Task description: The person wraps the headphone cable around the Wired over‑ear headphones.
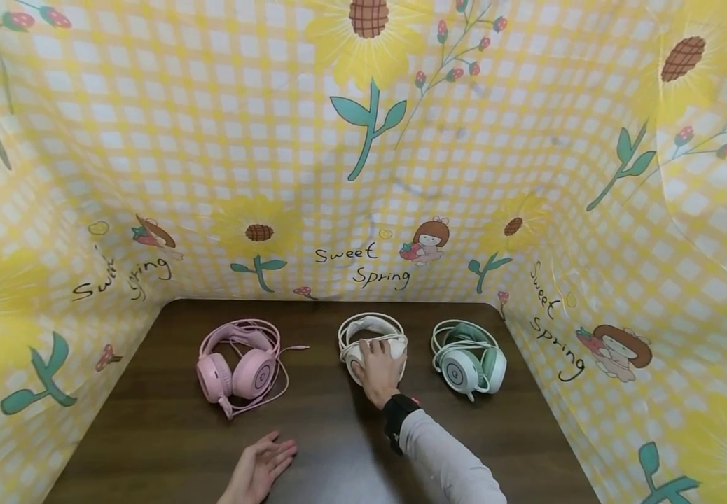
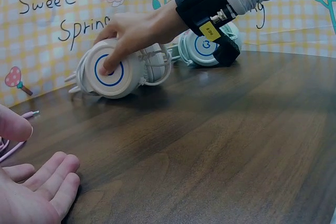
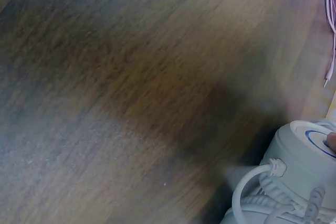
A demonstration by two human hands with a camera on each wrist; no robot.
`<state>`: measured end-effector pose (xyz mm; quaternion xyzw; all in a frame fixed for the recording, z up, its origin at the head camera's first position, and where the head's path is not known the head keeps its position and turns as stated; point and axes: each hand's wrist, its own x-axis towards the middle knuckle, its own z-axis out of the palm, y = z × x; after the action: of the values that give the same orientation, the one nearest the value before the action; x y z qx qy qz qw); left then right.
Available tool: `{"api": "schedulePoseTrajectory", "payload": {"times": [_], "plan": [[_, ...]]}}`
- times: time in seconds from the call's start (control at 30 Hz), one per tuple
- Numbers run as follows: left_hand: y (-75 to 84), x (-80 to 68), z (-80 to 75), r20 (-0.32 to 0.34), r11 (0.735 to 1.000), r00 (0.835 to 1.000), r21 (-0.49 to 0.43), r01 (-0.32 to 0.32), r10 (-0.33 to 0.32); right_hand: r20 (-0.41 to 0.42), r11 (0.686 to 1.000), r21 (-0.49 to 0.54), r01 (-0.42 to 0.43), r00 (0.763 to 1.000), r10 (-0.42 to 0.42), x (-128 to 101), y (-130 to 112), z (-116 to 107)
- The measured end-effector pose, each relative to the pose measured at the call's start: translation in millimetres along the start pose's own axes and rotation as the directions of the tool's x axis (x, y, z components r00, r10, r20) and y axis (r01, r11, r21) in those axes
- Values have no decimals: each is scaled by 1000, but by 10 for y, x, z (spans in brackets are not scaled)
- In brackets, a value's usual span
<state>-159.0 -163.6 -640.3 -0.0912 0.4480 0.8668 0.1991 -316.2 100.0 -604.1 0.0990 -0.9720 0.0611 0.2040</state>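
On the far middle of the desk (image 1: 338,427), between the pink headset (image 1: 240,367) and green headset (image 1: 471,360), my right hand (image 1: 377,371) curls its grip round the white headset (image 1: 372,334). My left hand (image 1: 259,469) rests flat, fingers relaxed, nearer.

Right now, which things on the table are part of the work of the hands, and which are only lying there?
In hand:
- white headset, in the middle
- right hand, gripping the white headset, thumb on its ear cup

Lying about:
- pink headset, untouched
- green headset, untouched
- left hand, open, palm up on the table, holding nothing
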Motion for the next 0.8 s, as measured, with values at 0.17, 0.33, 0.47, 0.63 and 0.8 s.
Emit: {"api": "schedulePoseTrajectory", "payload": {"times": [0.17, 0.33, 0.47, 0.63, 0.8], "plan": [[-30, -7, -11, 15, 1000, 1000, -2, -14, 14, 10, 999, 33, 17, 1000, -17, 0, -5, 7], [5, -25, -27, -8, 999, 1000, -41, -2, 1, 45, 998, 60, 29, 998, -32, 21, -71, -25], [140, -134, -44, -204, 997, 978, -61, -45, 32, 74, 995, 90, 39, 996, -46, 13, -104, -51], [538, -241, -147, -459, 970, 877, -109, -216, 144, 105, 989, 141, 37, 993, -52, 6, -82, -138], [919, -171, -305, -605, 943, 757, -31, -332, 247, 121, 990, 124, 61, 990, -76, 14, -66, -210]]}}
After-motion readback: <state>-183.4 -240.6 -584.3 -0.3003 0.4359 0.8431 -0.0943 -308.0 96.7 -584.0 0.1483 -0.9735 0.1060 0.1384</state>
